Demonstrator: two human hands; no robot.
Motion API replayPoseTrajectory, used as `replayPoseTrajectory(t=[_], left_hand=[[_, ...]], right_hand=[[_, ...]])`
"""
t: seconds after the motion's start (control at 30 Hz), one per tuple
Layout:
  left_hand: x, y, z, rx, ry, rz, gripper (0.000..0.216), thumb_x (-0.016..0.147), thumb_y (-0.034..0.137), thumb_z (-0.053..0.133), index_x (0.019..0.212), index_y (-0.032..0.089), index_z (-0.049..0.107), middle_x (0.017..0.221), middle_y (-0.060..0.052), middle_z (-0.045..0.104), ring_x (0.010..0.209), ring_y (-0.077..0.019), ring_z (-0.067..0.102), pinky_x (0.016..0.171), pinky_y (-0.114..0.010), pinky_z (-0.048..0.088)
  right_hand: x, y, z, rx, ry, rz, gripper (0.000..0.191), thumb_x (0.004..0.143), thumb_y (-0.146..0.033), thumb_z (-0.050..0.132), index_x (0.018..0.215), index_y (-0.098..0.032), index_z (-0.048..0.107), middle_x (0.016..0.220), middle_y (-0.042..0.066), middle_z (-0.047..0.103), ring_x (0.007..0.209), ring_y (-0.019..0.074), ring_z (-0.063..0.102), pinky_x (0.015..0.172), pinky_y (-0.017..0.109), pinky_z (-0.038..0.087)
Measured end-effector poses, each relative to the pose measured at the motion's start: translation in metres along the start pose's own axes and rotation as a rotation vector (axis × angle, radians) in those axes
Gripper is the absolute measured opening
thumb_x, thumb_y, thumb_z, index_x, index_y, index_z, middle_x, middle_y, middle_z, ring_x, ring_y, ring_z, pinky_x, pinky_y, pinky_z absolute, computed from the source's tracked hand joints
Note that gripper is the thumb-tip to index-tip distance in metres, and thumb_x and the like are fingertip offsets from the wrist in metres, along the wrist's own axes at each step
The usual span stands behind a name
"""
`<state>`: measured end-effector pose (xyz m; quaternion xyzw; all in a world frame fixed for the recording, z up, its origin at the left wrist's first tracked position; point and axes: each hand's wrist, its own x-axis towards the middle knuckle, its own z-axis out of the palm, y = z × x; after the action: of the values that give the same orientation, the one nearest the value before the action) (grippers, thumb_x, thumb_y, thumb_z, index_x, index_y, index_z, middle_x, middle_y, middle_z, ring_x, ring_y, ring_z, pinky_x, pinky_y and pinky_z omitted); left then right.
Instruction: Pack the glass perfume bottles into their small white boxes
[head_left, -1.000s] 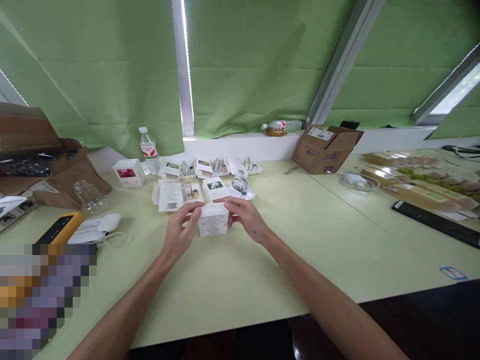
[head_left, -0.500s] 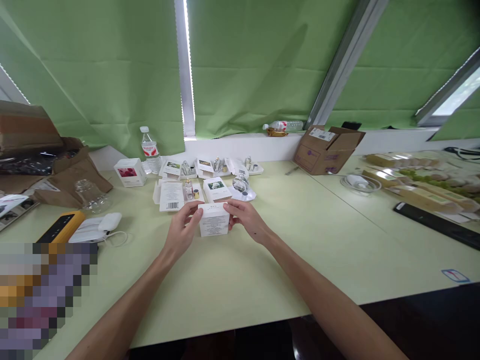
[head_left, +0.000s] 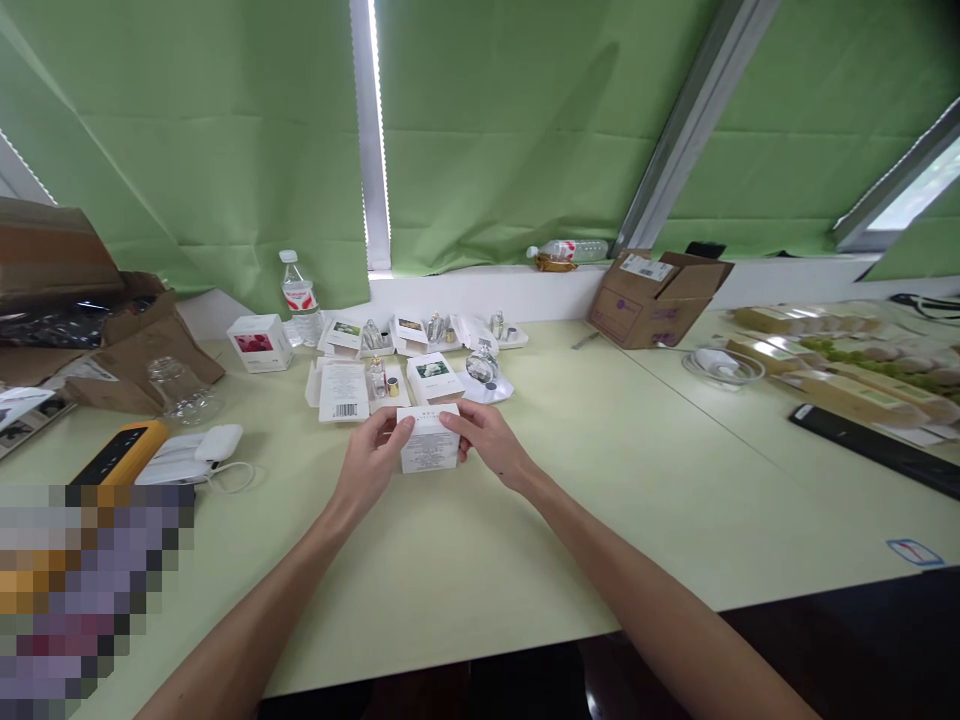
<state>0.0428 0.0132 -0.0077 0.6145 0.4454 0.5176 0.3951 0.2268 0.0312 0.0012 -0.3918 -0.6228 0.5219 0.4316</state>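
Note:
A small white box (head_left: 428, 447) with printed text stands on the pale green table (head_left: 570, 510), and both hands hold it. My left hand (head_left: 371, 462) grips its left side, thumb resting on the top. My right hand (head_left: 485, 440) grips its right side, fingers curled over the top edge. Just behind the box lie several flattened white cartons (head_left: 342, 390) and small glass perfume bottles (head_left: 376, 377).
A white box with a red picture (head_left: 258, 343) and a water bottle (head_left: 298, 297) stand at the back left. Brown cardboard (head_left: 112, 340), a glass jar (head_left: 174, 388), a yellow device (head_left: 124, 452) sit left. A cardboard box (head_left: 649, 298) and packaged goods (head_left: 832, 355) sit right.
Both hands have closed further over the box top; my left thumb and right fingers now lie on its upper face. The box has barely moved.

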Motion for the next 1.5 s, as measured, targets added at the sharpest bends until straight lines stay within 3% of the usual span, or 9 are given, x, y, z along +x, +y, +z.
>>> replayPoseTrajectory(t=[0.4,0.73,0.9,1.13,1.5], left_hand=[[-0.001,0.004,0.007,-0.005,0.010,-0.025,0.032,0.085,0.046,0.057,0.099,0.018,0.062,0.101,-0.006,0.068,0.090,-0.0215,0.063,0.076,-0.030,0.049],[-0.001,0.005,0.005,0.016,0.003,0.010,0.028,0.088,0.044,0.052,0.089,0.018,0.060,0.087,-0.002,0.064,0.082,-0.0180,0.059,0.072,-0.026,0.046],[-0.001,0.005,0.005,-0.005,0.009,0.003,0.024,0.089,0.041,0.050,0.084,0.019,0.059,0.080,-0.001,0.060,0.076,-0.0161,0.053,0.065,-0.024,0.042],[-0.001,0.004,0.004,-0.034,0.031,-0.024,0.025,0.090,0.037,0.046,0.074,0.019,0.053,0.074,0.001,0.055,0.071,-0.0151,0.050,0.066,-0.024,0.040],[-0.002,0.002,0.001,-0.012,-0.025,-0.009,0.032,0.094,0.040,0.039,0.093,0.017,0.061,0.088,-0.003,0.062,0.082,-0.0177,0.056,0.078,-0.028,0.045]], right_hand=[[-0.001,0.004,0.016,-0.194,0.178,0.008,0.043,0.077,-0.061,0.060,0.072,-0.019,0.054,0.063,-0.003,0.045,0.055,0.0111,0.042,0.045,0.024,0.031],[0.000,-0.002,0.010,-0.129,0.078,0.020,0.039,0.080,-0.056,0.058,0.080,-0.017,0.060,0.068,-0.001,0.052,0.055,0.0114,0.047,0.046,0.024,0.037],[0.003,0.000,0.006,-0.068,0.048,0.047,0.032,0.082,-0.048,0.057,0.074,-0.018,0.058,0.065,-0.001,0.053,0.053,0.0113,0.050,0.044,0.023,0.042],[0.003,-0.005,-0.003,-0.041,0.024,0.047,0.023,0.085,-0.035,0.050,0.083,-0.017,0.063,0.074,0.003,0.062,0.058,0.0132,0.057,0.050,0.025,0.050],[-0.002,-0.009,-0.005,-0.070,-0.002,0.036,0.030,0.089,-0.030,0.041,0.094,-0.017,0.067,0.078,0.003,0.060,0.062,0.0131,0.058,0.055,0.027,0.054]])
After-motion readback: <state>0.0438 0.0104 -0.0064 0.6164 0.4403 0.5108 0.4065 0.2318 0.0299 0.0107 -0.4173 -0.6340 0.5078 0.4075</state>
